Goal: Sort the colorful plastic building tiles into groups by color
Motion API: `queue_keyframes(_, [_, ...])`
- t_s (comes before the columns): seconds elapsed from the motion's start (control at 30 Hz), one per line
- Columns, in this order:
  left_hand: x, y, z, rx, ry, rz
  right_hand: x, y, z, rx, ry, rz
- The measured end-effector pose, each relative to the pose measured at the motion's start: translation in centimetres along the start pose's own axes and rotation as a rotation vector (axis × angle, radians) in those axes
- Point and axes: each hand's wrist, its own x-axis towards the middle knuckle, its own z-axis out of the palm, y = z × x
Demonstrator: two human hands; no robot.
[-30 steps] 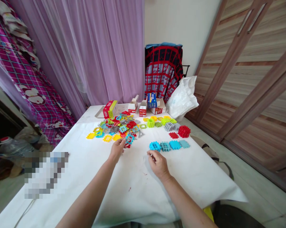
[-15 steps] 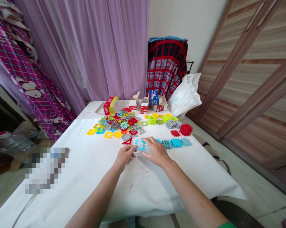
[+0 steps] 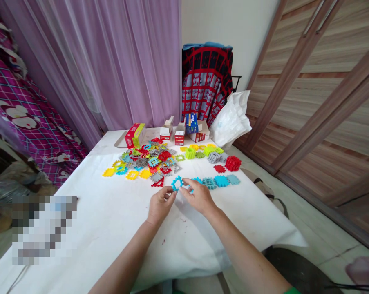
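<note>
My left hand (image 3: pixel 160 205) and my right hand (image 3: pixel 198 197) meet above the white table (image 3: pixel 117 220), both pinching one light-blue open-frame plastic tile (image 3: pixel 177 183) held just off the cloth. Right behind my right hand lies a row of blue built tile pieces (image 3: pixel 218 181). A heap of loose tiles in yellow, red, grey, green and blue (image 3: pixel 147 161) spreads beyond my left hand, with a red tile (image 3: pixel 157 182) at its near edge.
Red built block (image 3: pixel 233 163), grey block (image 3: pixel 215 157) and green-yellow pieces (image 3: pixel 199 152) sit at the far right. Small cartons (image 3: pixel 134 135) (image 3: pixel 196 128) line the far edge. White plastic bag (image 3: pixel 230 120), draped chair (image 3: pixel 206 81), purple curtain (image 3: pixel 110 61), wooden wardrobe doors (image 3: pixel 325 90).
My left hand drew a blue frame tile out of the heap toward me; my right hand came across from the right and now both hands grip it, lifted slightly.
</note>
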Motion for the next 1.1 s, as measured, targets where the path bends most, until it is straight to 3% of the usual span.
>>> queue_keyframes(0.2, [-0.9, 0.4, -0.9, 0.257, -0.03, 0.25, 0.2, -0.5, 0.1, 0.127, -0.056, 0.057])
queue_keyframes(0.3, [-1.1, 0.6, -0.9, 0.283, -0.046, 0.287, 0.1, -0.7, 0.2, 0.142, -0.068, 0.057])
queue_keyframes(0.4, [-1.0, 0.5, -1.0, 0.286, -0.072, 0.252, -0.1, -0.1, -0.2, 0.14, 0.004, -0.003])
queue_keyframes(0.5, [-0.8, -0.1, -1.7, 0.294, -0.062, 0.193, -0.1, 1.9, -2.3, 0.113, 0.112, -0.004])
queue_keyframes(0.63, [-0.1, -2.0, -3.0, 0.315, 0.033, 0.134, 0.4, 6.0, -6.5, 0.01, 0.206, 0.118])
queue_keyframes(0.7, [0.3, -2.8, -3.4, 0.314, 0.067, 0.087, 0.9, 7.4, -8.1, -0.103, 0.125, 0.099])
queue_keyframes(0.8, [0.6, -3.1, -3.5, 0.285, 0.082, 0.026, 2.0, 7.8, -9.2, -0.288, -0.132, -0.048])
queue_keyframes(0.9, [0.5, -3.1, -3.3, 0.249, 0.08, 0.003, 3.4, 6.7, -8.9, -0.402, -0.304, -0.192])
queue_keyframes(1.1, [0.4, -3.4, -3.3, 0.177, 0.082, -0.042, 5.9, 4.7, -7.5, -0.538, -0.45, -0.341])
